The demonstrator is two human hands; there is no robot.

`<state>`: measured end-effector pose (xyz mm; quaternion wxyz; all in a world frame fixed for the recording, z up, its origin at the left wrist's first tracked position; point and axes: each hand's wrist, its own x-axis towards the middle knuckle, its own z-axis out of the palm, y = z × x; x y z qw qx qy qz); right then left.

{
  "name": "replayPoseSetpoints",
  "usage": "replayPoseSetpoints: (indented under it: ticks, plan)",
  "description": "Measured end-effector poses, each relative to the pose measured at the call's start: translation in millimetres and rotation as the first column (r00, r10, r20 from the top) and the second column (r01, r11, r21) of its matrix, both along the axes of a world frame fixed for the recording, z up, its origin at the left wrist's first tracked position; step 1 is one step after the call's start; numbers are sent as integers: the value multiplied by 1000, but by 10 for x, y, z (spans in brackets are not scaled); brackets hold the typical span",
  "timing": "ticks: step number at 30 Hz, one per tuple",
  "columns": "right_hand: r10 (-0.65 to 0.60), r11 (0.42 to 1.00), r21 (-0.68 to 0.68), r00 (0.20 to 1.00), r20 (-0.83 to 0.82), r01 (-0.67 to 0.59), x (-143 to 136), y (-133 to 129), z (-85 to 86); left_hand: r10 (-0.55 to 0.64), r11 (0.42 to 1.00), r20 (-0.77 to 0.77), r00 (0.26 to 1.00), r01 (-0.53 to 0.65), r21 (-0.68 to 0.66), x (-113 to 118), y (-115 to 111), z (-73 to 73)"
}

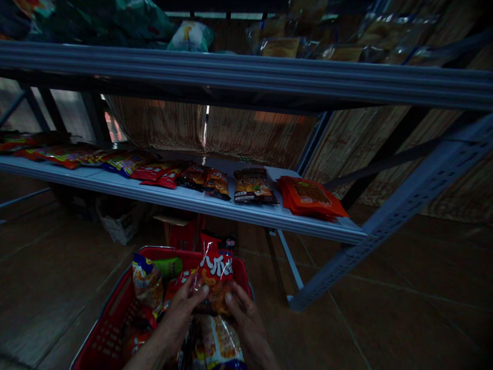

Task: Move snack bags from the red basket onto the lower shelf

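Note:
A red and dark snack bag [216,264] with white lettering is held upright over the basket. My left hand [185,303] grips its left side, thumb on the front. On its right side my right hand [243,308] has its thumb pressed against the front; the fingers behind are partly hidden. Below them stands a red shopping basket [102,318]. Inside it lie a blue-topped snack bag [147,282], a green packet [168,267], and a clear-fronted bag [221,341] beneath my hands, among other packets.
A blue metal shelf [246,208] crosses in front, carrying several snack bags, a brown bag [254,186] and orange packets [308,198]. An upper shelf [246,74] holds more bags. The slanted post [408,210] stands at right. Boxes [121,221] sit on the floor underneath.

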<state>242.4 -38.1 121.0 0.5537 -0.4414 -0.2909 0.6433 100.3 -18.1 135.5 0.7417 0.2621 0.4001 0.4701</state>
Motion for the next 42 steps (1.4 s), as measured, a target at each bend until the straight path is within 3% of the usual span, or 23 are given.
replayPoseSetpoints:
  ticks: [6,11,15,18,22,27,31,36,42]
  plan:
    - [-31,999,-25,999,18,31,10,-19,-28,56,998,-159,986,-59,-13,38,-7,-79]
    - [-67,998,-3,997,49,67,-23,-24,49,-27,997,-39,999,30,70,-21,-53,-131]
    - [-53,997,53,997,60,50,-63,-17,191,-86,985,1,996,85,149,-90,-56,-41]
    - [-75,993,98,995,68,68,-76,7,274,-91,971,-37,995,97,218,-133,-31,110]
    - [22,985,169,994,107,-40,-63,90,393,-69,957,-111,991,97,273,-181,32,327]
    - [76,960,257,987,141,-110,-80,278,717,-56,943,-143,988,99,317,-230,234,606]
    - [99,909,378,973,211,-174,-124,499,1023,-22,892,-196,980,108,440,-291,492,919]
    - [16,845,506,956,294,-170,-225,936,1309,12,829,-265,964,139,542,-413,907,1316]
    - [-109,834,546,946,305,-79,-359,1627,1650,224,835,-249,942,-53,548,-477,1502,1691]
